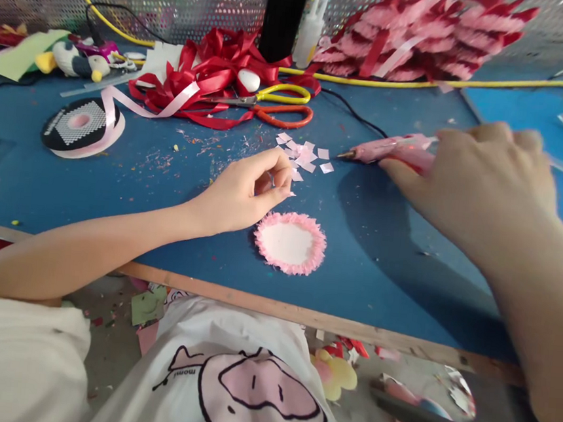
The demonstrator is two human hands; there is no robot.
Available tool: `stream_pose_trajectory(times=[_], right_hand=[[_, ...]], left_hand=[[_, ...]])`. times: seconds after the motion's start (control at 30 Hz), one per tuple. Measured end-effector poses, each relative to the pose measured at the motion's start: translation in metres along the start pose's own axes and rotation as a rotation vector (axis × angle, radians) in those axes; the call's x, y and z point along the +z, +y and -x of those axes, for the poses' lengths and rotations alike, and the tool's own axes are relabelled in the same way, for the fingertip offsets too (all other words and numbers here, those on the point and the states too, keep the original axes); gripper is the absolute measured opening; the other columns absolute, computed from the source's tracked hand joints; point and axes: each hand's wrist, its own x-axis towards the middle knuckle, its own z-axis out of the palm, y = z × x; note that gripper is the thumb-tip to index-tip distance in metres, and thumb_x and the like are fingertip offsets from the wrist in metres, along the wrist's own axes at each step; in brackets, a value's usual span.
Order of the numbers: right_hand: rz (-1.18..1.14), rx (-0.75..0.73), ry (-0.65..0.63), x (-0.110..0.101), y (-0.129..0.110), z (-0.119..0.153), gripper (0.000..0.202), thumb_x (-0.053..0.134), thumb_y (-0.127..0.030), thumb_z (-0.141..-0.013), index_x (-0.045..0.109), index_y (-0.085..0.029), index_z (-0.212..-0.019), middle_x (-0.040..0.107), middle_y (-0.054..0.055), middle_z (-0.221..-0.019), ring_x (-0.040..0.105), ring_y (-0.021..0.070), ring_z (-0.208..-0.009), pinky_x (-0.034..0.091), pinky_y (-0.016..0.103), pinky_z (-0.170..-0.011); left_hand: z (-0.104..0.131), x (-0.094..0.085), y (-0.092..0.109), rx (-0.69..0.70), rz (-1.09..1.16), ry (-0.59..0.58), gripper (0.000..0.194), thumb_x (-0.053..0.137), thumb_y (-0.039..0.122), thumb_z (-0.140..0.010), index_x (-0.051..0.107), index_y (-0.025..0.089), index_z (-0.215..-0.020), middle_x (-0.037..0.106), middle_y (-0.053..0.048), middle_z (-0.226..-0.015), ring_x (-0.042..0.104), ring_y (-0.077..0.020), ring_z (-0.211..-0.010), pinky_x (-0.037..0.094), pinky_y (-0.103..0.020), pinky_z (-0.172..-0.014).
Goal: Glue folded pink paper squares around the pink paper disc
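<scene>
Between the thumb and fingertips of my left hand (pixel 244 191) is a small pale pink ribbon square (pixel 291 194), pinched by its edge. Just beyond lies a loose pile of similar ribbon squares (pixel 306 155). Below my fingers, flat on the table, is a round white disc with a fluffy pink trim (pixel 288 243). On the right, my right hand (pixel 492 170) is closed round a pink hot glue gun (pixel 390 148), whose metal tip points left toward the pile. My palm hides part of its body.
Yellow-and-orange-handled scissors (pixel 283 106) rest against tangled red ribbon (pixel 214 74). A pink ribbon spool (pixel 83 125) is at left, near a plush toy (pixel 75 60). Behind stand a clear bottle (pixel 310 33), a black post (pixel 283 14) and pink-red decorations (pixel 425 36). A yellow cable (pixel 401 83) crosses the back.
</scene>
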Motion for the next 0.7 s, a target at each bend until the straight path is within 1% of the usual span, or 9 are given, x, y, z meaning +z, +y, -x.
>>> stream_pose_trajectory(times=[0.03,0.07,0.13,0.17,0.23,0.37,0.53,0.63,0.7], right_hand=[[-0.088,-0.059,0.145,-0.002,-0.006,0.003,0.058,0.057,-0.061,-0.106,0.075,-0.008,-0.123,0.074,0.028,-0.121,0.068,0.0415,-0.115,0.052,0.058,-0.093],[-0.203,-0.168,0.256,-0.005,-0.012,0.007,0.050,0.059,-0.060,-0.106,0.077,-0.015,-0.120,0.076,0.020,-0.115,0.069,0.0363,-0.112,0.051,0.057,-0.097],[-0.400,-0.409,0.391,-0.012,-0.027,0.016,0.031,0.067,-0.051,-0.105,0.080,-0.023,-0.107,0.077,0.009,-0.100,0.068,0.0279,-0.104,0.051,0.053,-0.100],[-0.461,-0.527,0.451,-0.015,-0.035,0.021,0.025,0.075,-0.050,-0.101,0.080,-0.026,-0.106,0.077,0.007,-0.100,0.067,0.0279,-0.106,0.052,0.052,-0.099],[-0.508,-0.643,0.522,-0.019,-0.048,0.031,0.025,0.084,-0.048,-0.094,0.079,-0.029,-0.109,0.076,0.005,-0.097,0.064,0.0291,-0.110,0.052,0.049,-0.096],[-0.508,-0.727,0.631,-0.022,-0.063,0.044,0.028,0.090,-0.040,-0.089,0.077,-0.030,-0.112,0.074,0.002,-0.088,0.061,0.0269,-0.106,0.050,0.044,-0.087],[-0.501,-0.737,0.732,-0.022,-0.066,0.045,0.025,0.092,-0.031,-0.088,0.075,-0.029,-0.106,0.075,-0.001,-0.085,0.063,0.0243,-0.103,0.045,0.041,-0.083],[-0.502,-0.774,0.777,-0.020,-0.065,0.044,0.027,0.092,-0.032,-0.087,0.074,-0.029,-0.106,0.075,-0.003,-0.083,0.065,0.0233,-0.098,0.043,0.040,-0.079],[-0.490,-0.781,0.800,-0.018,-0.065,0.044,0.023,0.091,-0.034,-0.089,0.074,-0.030,-0.104,0.074,-0.004,-0.081,0.067,0.0233,-0.096,0.041,0.041,-0.080]], left_hand=[[0.000,0.000,0.001,-0.022,0.024,0.002,0.028,0.063,0.008,-0.092,0.040,0.022,-0.082,0.062,0.001,-0.087,0.053,-0.0106,-0.073,0.043,-0.029,-0.069],[0.000,0.001,0.003,-0.051,0.063,0.004,0.029,0.063,0.008,-0.091,0.040,0.022,-0.083,0.062,0.001,-0.087,0.052,-0.0106,-0.074,0.043,-0.030,-0.070],[0.000,0.003,0.006,-0.120,0.177,0.004,0.029,0.064,0.007,-0.090,0.040,0.022,-0.083,0.061,0.001,-0.089,0.053,-0.0105,-0.077,0.045,-0.030,-0.076],[0.000,0.003,0.007,-0.153,0.240,0.004,0.029,0.064,0.007,-0.089,0.040,0.022,-0.083,0.061,0.002,-0.088,0.054,-0.0102,-0.079,0.046,-0.030,-0.079],[0.000,0.005,0.009,-0.207,0.354,0.000,0.030,0.066,0.007,-0.087,0.040,0.022,-0.083,0.060,0.003,-0.085,0.055,-0.0094,-0.081,0.048,-0.029,-0.083],[-0.001,0.005,0.011,-0.247,0.480,-0.040,0.030,0.069,0.010,-0.085,0.041,0.021,-0.082,0.059,0.006,-0.080,0.056,-0.0070,-0.079,0.049,-0.028,-0.086],[-0.001,0.004,0.010,-0.271,0.555,-0.082,0.032,0.074,0.016,-0.084,0.043,0.021,-0.083,0.064,0.005,-0.083,0.061,-0.0063,-0.080,0.051,-0.029,-0.090],[-0.001,0.004,0.009,-0.280,0.547,-0.097,0.036,0.078,0.018,-0.083,0.042,0.021,-0.082,0.066,0.004,-0.084,0.064,-0.0081,-0.083,0.052,-0.031,-0.093],[-0.001,0.004,0.008,-0.288,0.536,-0.103,0.038,0.081,0.020,-0.082,0.042,0.021,-0.083,0.067,0.003,-0.085,0.065,-0.0098,-0.086,0.053,-0.032,-0.095]])
